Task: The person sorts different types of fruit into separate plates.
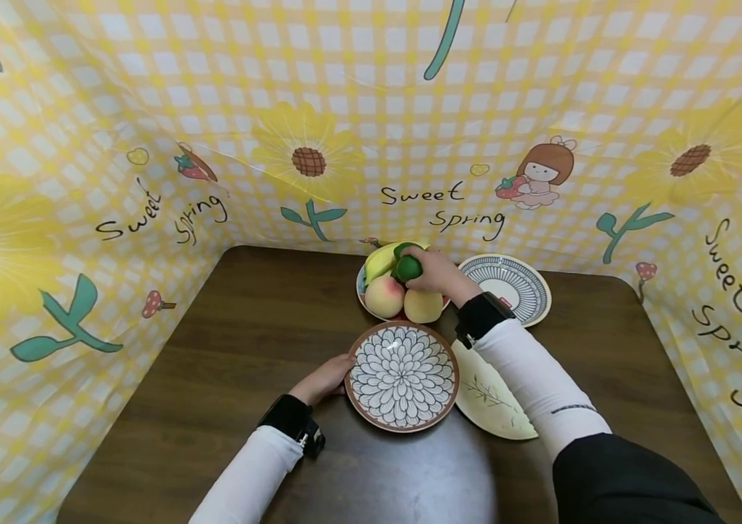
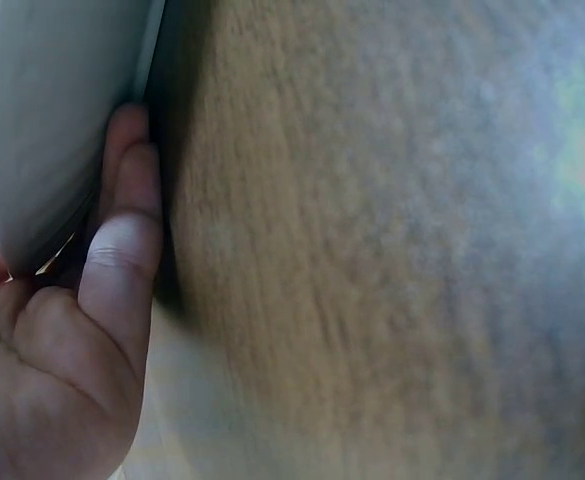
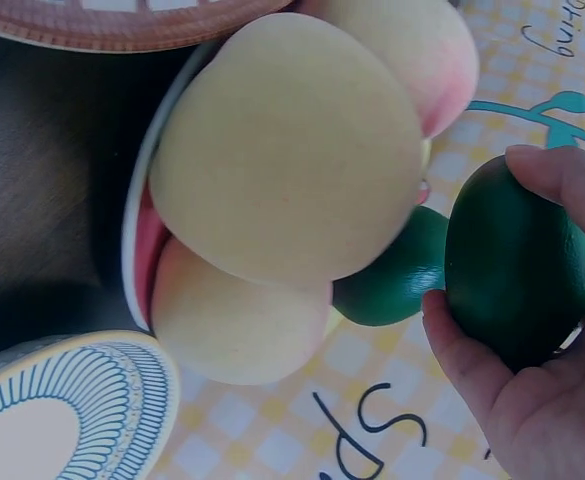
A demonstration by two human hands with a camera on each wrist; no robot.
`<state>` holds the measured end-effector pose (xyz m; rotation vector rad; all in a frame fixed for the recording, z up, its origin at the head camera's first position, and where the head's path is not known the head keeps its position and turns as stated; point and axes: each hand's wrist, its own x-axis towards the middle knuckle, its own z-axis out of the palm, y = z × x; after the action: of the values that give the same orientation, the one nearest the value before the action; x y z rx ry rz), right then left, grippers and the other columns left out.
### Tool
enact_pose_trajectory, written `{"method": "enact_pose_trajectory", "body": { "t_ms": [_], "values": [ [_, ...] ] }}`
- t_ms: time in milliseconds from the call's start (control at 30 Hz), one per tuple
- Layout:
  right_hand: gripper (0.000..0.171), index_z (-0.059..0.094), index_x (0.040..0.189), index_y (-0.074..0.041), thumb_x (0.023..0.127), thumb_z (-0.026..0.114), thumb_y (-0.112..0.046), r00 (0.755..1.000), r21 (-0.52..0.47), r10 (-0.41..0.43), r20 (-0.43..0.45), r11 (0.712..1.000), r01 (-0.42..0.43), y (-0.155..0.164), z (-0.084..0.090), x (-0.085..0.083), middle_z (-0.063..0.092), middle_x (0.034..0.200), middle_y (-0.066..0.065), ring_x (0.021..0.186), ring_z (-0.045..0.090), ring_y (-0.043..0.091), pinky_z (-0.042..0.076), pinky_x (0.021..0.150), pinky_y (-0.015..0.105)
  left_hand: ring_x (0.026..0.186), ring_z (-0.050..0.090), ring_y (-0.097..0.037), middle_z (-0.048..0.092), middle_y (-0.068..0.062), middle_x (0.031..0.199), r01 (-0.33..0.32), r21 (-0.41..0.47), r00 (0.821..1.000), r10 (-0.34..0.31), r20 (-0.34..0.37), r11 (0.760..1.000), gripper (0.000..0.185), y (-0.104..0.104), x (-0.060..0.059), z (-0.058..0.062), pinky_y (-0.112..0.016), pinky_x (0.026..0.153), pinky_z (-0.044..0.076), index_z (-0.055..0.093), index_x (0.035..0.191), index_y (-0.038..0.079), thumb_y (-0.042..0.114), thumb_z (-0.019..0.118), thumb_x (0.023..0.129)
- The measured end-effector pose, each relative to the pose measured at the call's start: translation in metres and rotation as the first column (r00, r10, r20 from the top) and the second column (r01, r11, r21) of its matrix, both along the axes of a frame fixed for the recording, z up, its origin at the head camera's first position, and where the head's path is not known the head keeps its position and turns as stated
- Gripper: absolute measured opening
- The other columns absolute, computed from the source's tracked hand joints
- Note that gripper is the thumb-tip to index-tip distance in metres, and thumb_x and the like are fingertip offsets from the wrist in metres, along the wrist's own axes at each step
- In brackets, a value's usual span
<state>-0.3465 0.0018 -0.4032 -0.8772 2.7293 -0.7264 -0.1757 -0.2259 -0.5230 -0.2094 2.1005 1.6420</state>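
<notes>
My right hand (image 1: 441, 274) pinches a dark green, smooth egg-shaped fruit (image 3: 512, 265) between thumb and fingers, over the far fruit plate (image 1: 362, 298). Beneath and beside it lie a second green fruit (image 3: 397, 275), yellow bananas (image 1: 379, 262) and several peaches (image 1: 384, 296). Nearer to me, a brown-rimmed plate (image 1: 401, 378) with a black-and-white petal pattern holds no fruit. My left hand (image 1: 325, 378) grips its left rim; in the left wrist view, fingers (image 2: 132, 180) reach under the plate's pale underside (image 2: 57, 130).
At the back right lies a white plate (image 1: 541, 295) with blue-black radiating lines. A cream plate with a twig design (image 1: 491, 407) sits partly under my right forearm. Yellow checked cloth (image 1: 213, 131) rises behind and beside the dark wooden table (image 1: 233, 349).
</notes>
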Motion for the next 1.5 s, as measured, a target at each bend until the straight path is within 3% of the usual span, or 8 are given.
{"method": "enact_pose_trajectory", "body": {
  "t_ms": [233,500,800,967,1167,1333,1500],
  "values": [
    [0.064,0.050,0.148,-0.011,0.090,0.075,-0.018,1.000,-0.029,0.002,-0.030,1.000,-0.003,0.001,0.006,0.012,0.053,0.134,0.034,0.116,0.058,0.044,0.053,0.097,0.055,0.070,0.062,-0.002,0.066,-0.001,0.092,-0.012,-0.019,1.000,0.012,0.012,1.000,0.049,0.001,0.001,0.000,-0.017,0.064,0.052,0.036,0.149,-0.012,0.018,0.029,0.110],
    [0.063,0.051,0.148,-0.013,0.090,0.074,-0.020,0.995,-0.030,0.036,-0.094,0.999,-0.039,0.005,0.003,0.037,0.054,0.136,0.033,0.117,0.062,0.043,0.054,0.097,0.054,0.069,0.062,-0.001,0.067,0.000,0.092,-0.009,-0.005,1.000,0.009,0.010,1.000,0.051,0.000,-0.002,-0.001,-0.018,0.064,0.052,0.035,0.151,-0.012,0.020,0.028,0.111],
    [0.063,0.052,0.147,-0.011,0.088,0.076,-0.015,0.992,-0.098,0.095,-0.087,0.990,-0.103,0.006,-0.006,0.070,0.053,0.135,0.029,0.114,0.062,0.037,0.055,0.096,0.051,0.076,0.064,-0.002,0.071,-0.013,0.108,-0.003,-0.025,1.000,0.004,0.009,1.000,0.051,-0.001,0.000,0.001,-0.019,0.068,0.053,0.034,0.152,-0.010,0.020,0.029,0.111],
    [0.061,0.056,0.142,-0.011,0.085,0.078,-0.015,0.980,-0.078,0.135,-0.144,0.986,-0.148,0.008,-0.018,0.089,0.056,0.127,0.026,0.107,0.062,0.034,0.056,0.092,0.048,0.074,0.065,-0.002,0.073,-0.015,0.110,0.001,-0.015,1.000,-0.001,-0.002,1.000,0.051,0.001,-0.002,0.001,-0.018,0.066,0.053,0.035,0.153,-0.008,0.019,0.029,0.111],
    [0.061,0.058,0.141,-0.013,0.084,0.080,-0.016,0.974,-0.078,0.186,-0.130,0.977,-0.197,0.009,-0.036,0.110,0.057,0.126,0.023,0.104,0.061,0.030,0.056,0.088,0.045,0.072,0.064,-0.002,0.072,-0.011,0.105,-0.016,-0.041,1.000,0.016,0.004,0.999,0.051,0.001,-0.003,0.003,-0.018,0.064,0.051,0.037,0.153,-0.007,0.020,0.029,0.111],
    [0.061,0.060,0.139,-0.013,0.083,0.083,-0.020,0.955,-0.059,0.242,-0.172,0.965,-0.256,0.013,-0.052,0.128,0.060,0.125,0.022,0.106,0.063,0.031,0.057,0.089,0.042,0.069,0.062,-0.002,0.070,-0.005,0.095,-0.032,-0.048,0.999,0.032,-0.004,0.998,0.050,0.002,-0.003,0.000,-0.017,0.062,0.051,0.039,0.150,-0.009,0.020,0.029,0.111],
    [0.059,0.061,0.136,-0.012,0.083,0.084,-0.022,0.930,-0.040,0.320,-0.180,0.942,-0.332,0.017,-0.068,0.147,0.061,0.114,0.017,0.097,0.064,0.025,0.057,0.083,0.034,0.068,0.061,-0.002,0.066,0.000,0.090,-0.040,-0.045,0.999,0.040,-0.003,0.998,0.051,0.002,-0.001,-0.001,-0.017,0.062,0.050,0.037,0.151,-0.010,0.020,0.030,0.111]
  ]
}}
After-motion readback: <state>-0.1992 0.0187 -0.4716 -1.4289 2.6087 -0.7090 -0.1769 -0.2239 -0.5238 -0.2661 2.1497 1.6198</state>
